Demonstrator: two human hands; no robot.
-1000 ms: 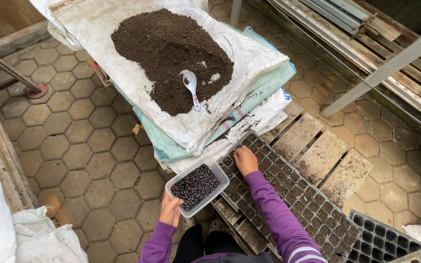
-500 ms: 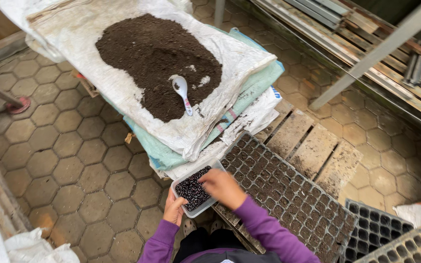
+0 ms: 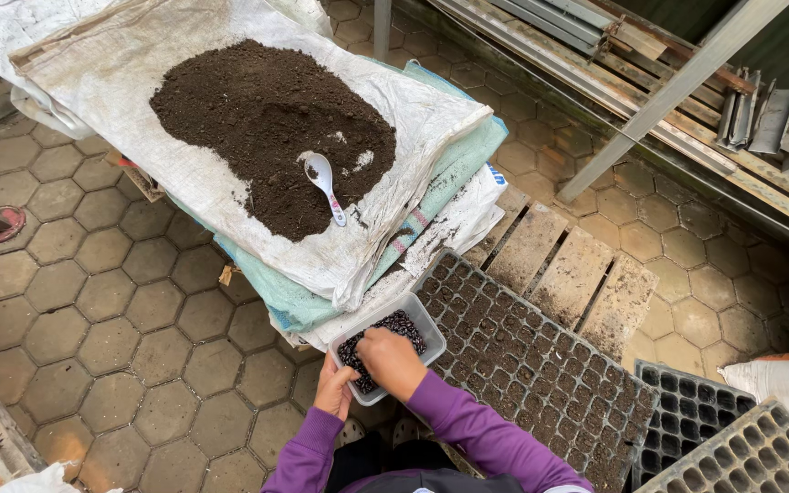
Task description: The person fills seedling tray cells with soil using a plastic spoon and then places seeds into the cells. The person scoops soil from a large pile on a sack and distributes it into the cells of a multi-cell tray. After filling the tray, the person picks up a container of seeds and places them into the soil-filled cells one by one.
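Seedling tray (image 3: 541, 365): near right, cells soil-filled.
Seed container (image 3: 393, 345): near centre, touching tray's left edge.
Right hand (image 3: 393, 358): fingers curled in, probably pinching seeds.
Left hand (image 3: 334, 388): gripping container.
Next: carry seeds to a cell.

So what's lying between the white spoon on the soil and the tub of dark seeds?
Head view: soil, then bare white sack and the folded sacks' edges. The spoon lies above them, the tub below.

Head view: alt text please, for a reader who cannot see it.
A person's right hand reaches into a small grey tray of dark seeds that the left hand steadies, beside a black seedling tray. Behind lies a soil pile with a white spoon on sacks.
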